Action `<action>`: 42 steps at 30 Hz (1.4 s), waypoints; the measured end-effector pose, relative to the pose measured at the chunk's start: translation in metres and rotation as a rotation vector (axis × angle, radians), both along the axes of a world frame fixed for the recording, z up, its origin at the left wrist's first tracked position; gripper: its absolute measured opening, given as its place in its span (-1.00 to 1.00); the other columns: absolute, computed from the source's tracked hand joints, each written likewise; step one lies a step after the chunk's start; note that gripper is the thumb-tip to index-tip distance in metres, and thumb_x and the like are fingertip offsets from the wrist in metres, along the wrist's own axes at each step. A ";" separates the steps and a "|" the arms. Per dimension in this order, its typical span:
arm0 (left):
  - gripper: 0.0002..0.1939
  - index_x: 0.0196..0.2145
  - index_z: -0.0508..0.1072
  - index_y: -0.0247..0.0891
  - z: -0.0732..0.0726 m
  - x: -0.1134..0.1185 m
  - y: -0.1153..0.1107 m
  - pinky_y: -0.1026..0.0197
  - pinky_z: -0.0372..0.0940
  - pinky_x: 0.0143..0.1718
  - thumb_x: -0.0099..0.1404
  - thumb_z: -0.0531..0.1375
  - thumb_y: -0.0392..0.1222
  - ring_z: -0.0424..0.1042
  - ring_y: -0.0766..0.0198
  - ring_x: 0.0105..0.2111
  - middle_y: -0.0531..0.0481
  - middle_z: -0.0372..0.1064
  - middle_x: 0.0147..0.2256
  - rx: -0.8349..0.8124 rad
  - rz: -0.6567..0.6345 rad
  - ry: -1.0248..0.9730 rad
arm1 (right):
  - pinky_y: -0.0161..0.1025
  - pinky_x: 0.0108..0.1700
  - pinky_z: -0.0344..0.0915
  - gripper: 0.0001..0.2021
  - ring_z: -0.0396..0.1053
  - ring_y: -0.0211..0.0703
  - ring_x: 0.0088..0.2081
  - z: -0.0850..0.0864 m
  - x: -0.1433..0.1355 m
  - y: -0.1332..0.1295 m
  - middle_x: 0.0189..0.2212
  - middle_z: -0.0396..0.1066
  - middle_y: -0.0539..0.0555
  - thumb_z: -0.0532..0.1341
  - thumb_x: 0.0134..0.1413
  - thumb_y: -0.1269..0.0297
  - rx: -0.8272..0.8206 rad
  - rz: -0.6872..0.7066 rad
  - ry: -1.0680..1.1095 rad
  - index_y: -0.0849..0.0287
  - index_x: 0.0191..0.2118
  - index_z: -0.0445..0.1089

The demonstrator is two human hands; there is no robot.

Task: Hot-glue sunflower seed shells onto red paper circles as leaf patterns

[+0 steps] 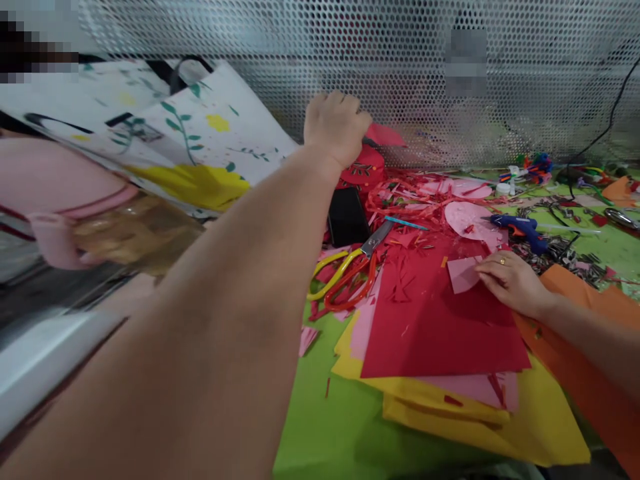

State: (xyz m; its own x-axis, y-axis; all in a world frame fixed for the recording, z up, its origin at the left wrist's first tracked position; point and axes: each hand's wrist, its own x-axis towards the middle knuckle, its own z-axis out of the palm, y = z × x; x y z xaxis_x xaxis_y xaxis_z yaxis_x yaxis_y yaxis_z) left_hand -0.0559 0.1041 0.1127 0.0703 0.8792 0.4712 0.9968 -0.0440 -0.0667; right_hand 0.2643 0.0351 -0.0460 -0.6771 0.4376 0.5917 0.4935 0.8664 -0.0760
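Note:
My left hand [337, 127] reaches far across to the mesh panel, its fingers curled down. What they grip, if anything, is hidden behind the hand. Just beneath it lies a red item with a leafy pattern [363, 167], and a black phone [347, 217] is close by. Between finger and thumb, my right hand [515, 283] pinches a small pink paper square [464, 275] over a large red sheet [440, 333]. Scissors with yellow and orange-red handles [367, 248] lie left of that sheet. A blue glue gun [523, 225] rests beyond my right hand.
A perforated metal panel [280, 87] stands along the back. At left are a white floral bag [200, 127] and a pink-lidded container [65, 173]. Yellow sheets [545, 413], orange sheets [590, 333] and red scraps [400, 193] cover much of the green surface [320, 427].

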 end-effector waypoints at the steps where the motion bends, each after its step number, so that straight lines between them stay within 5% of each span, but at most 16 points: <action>1: -0.59 -0.04 0.33 -0.44 -0.002 0.001 -0.002 -0.05 -0.15 0.10 0.33 -0.20 -0.29 -0.01 0.07 0.07 -0.23 0.19 0.01 -0.004 0.006 0.000 | -0.13 -0.21 0.34 -0.80 0.40 -0.11 -0.33 0.000 0.000 0.000 -0.42 0.49 0.12 0.08 0.15 0.36 0.014 -0.011 -0.015 0.21 -0.29 0.46; 11: -0.61 0.06 0.18 -0.45 -0.014 0.021 -0.027 -0.09 0.17 -0.10 0.34 -0.19 -0.33 0.14 0.06 -0.05 -0.30 0.21 0.01 -0.076 -0.032 0.224 | -0.29 -0.29 0.29 -0.67 0.45 -0.15 -0.21 0.004 -0.006 -0.007 -0.20 0.51 0.13 -0.06 0.21 0.32 -0.176 -0.211 -0.455 0.16 -0.06 0.39; 16: -0.65 0.02 0.24 -0.36 -0.034 0.036 -0.037 0.04 0.21 -0.17 0.31 -0.11 -0.33 0.28 0.08 -0.08 -0.22 0.27 -0.05 -0.120 -0.106 0.326 | -0.26 -0.19 0.31 -0.67 0.45 -0.14 -0.16 0.007 -0.005 -0.001 -0.14 0.50 0.13 -0.06 0.23 0.26 -0.239 -0.175 -0.435 0.18 -0.04 0.36; 21: -0.68 -0.03 0.30 -0.33 -0.055 0.054 -0.058 0.13 0.21 -0.34 0.27 -0.05 -0.32 0.39 0.02 -0.13 -0.21 0.35 -0.16 -0.164 -0.224 0.466 | -0.24 -0.25 0.34 -0.69 0.45 -0.12 -0.25 0.012 0.006 0.011 -0.20 0.50 0.16 -0.01 0.18 0.28 -0.083 -0.194 -0.163 0.22 -0.03 0.34; 24: -0.69 -0.08 0.34 -0.34 -0.062 0.063 -0.082 0.17 0.19 -0.43 0.26 -0.04 -0.33 0.43 0.05 -0.20 -0.19 0.40 -0.24 -0.205 -0.282 0.488 | -0.14 -0.16 0.34 -0.61 0.39 -0.01 -0.11 0.018 0.007 0.015 -0.09 0.42 0.26 0.06 0.12 0.28 0.085 -0.157 -0.091 0.30 0.06 0.25; 30: -0.77 -0.22 0.39 -0.31 -0.066 0.067 -0.123 0.19 0.15 -0.53 0.20 0.01 -0.37 0.45 0.12 -0.34 -0.13 0.42 -0.33 -0.297 -0.395 0.522 | -0.05 -0.09 0.29 -0.65 0.35 0.01 -0.10 0.022 -0.001 0.021 -0.12 0.42 0.24 0.08 0.06 0.39 0.185 0.067 -0.181 0.25 0.00 0.29; 37: -0.82 -0.26 0.39 -0.27 -0.072 0.069 -0.139 0.22 0.12 -0.54 0.22 0.02 -0.35 0.44 0.18 -0.39 -0.08 0.41 -0.39 -0.302 -0.481 0.504 | -0.10 -0.17 0.24 -0.72 0.34 -0.04 -0.17 0.030 -0.004 0.030 -0.18 0.44 0.20 0.10 0.06 0.36 0.345 0.185 -0.251 0.20 -0.09 0.39; 42: -0.72 -0.12 0.37 -0.25 -0.078 0.078 -0.147 0.20 0.17 -0.47 0.21 0.03 -0.28 0.43 0.15 -0.33 -0.10 0.43 -0.30 -0.415 -0.597 0.486 | -0.13 -0.17 0.21 -0.73 0.33 -0.08 -0.20 0.043 0.002 0.032 -0.20 0.45 0.17 0.07 0.11 0.31 0.388 0.249 -0.315 0.16 -0.12 0.43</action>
State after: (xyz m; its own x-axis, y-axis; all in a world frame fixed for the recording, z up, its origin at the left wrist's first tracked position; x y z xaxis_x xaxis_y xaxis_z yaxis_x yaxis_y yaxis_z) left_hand 0.0218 -0.0427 0.0350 0.6836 0.7254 -0.0804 0.6649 -0.6645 -0.3410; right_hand 0.2661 0.0670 -0.0031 -0.9024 0.0321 0.4296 0.2177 0.8946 0.3904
